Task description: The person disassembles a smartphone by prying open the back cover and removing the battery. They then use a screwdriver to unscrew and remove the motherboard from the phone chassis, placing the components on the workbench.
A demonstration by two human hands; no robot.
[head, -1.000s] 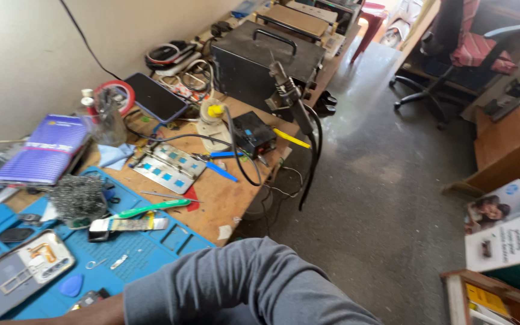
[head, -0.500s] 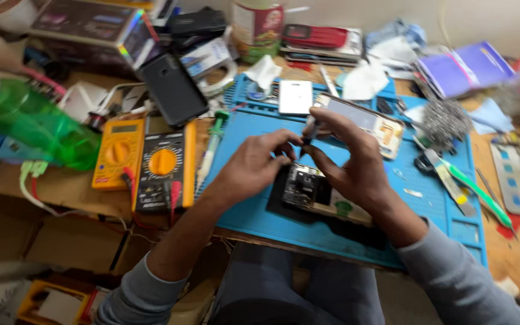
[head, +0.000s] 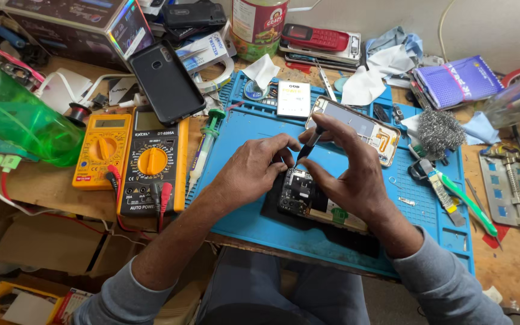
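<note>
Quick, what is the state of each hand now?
Left hand: closed, fingertips steadying the opened black phone.
Right hand: closed, holding thin dark tweezers.

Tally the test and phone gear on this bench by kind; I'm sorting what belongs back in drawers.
Multimeters: 2, a yellow one and a black-and-orange one
Opened phones: 2, one under the hands, one with its back off behind them
Keypad phones: 1, red
Phone cases: 1, black
Total: 6
</note>
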